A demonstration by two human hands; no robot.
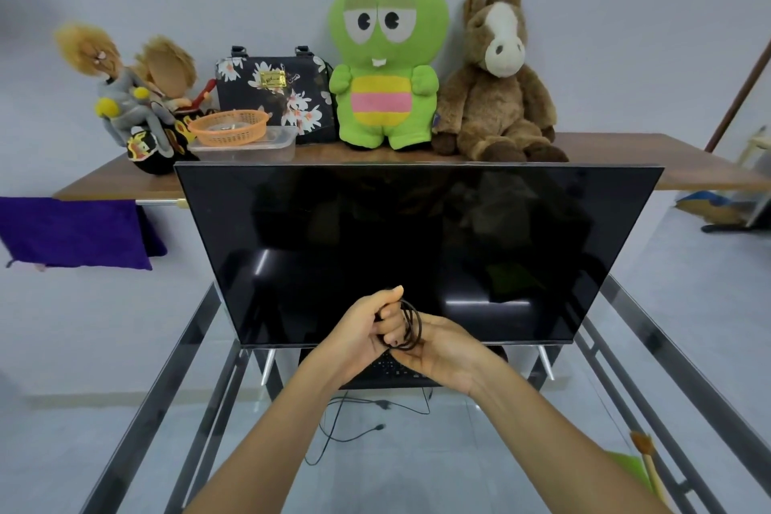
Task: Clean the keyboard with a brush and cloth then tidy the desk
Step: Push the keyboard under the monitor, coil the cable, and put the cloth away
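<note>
A black keyboard (390,373) lies on the glass desk (233,409) under the front of the dark monitor (417,246), mostly hidden by my hands. My left hand (363,332) grips a coiled black cable (411,325) in a fist just above the keyboard. My right hand (442,351) cups the coil from the right with its fingers curled round the loops. A brush (646,455) with a wooden handle lies on a green cloth (630,467) at the desk's front right corner.
A wooden shelf (626,150) behind the monitor carries a green plush (388,54), a brown horse plush (496,75), a floral bag (275,92), an orange basket (227,127) on a plastic box, and dolls. Loose cables (354,417) lie on the floor under the glass. A purple cloth (71,232) hangs left.
</note>
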